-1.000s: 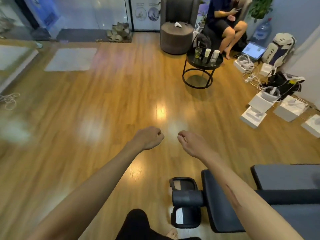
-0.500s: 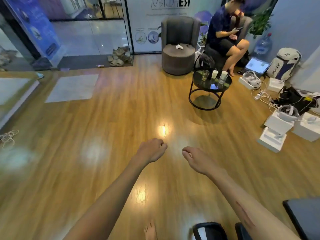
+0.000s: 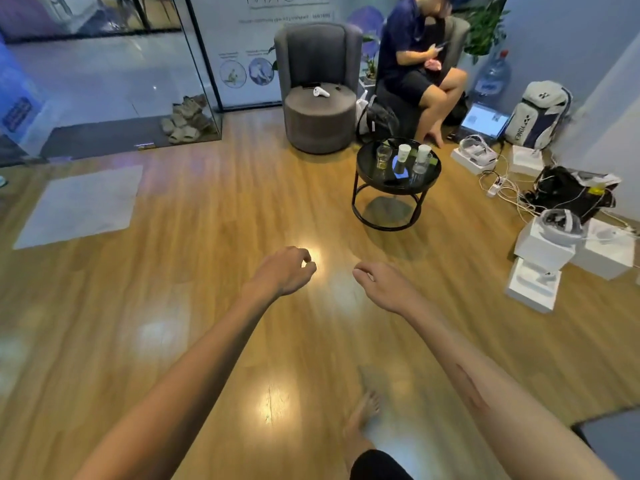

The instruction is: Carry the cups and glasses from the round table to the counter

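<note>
A round black table (image 3: 398, 192) stands ahead and to the right on the wooden floor. On its top are a clear glass (image 3: 383, 156) with some yellowish liquid, two white cups (image 3: 403, 153) (image 3: 424, 152) and another clear glass (image 3: 419, 168). A blue flat item (image 3: 401, 170) lies between them. My left hand (image 3: 284, 271) and my right hand (image 3: 381, 285) are stretched out in front of me, well short of the table. Both hold nothing, with the fingers loosely curled in.
A person (image 3: 412, 64) sits just behind the table, beside a grey armchair (image 3: 318, 98). White boxes (image 3: 543, 251), cables, a laptop (image 3: 485, 121) and a backpack (image 3: 536, 112) crowd the floor on the right. A glass partition and sandals (image 3: 183, 123) are at the left.
I have walked forward: the round table is nearer and larger. The dark furniture at the bottom has slid almost out of view. Both hands remain empty.
</note>
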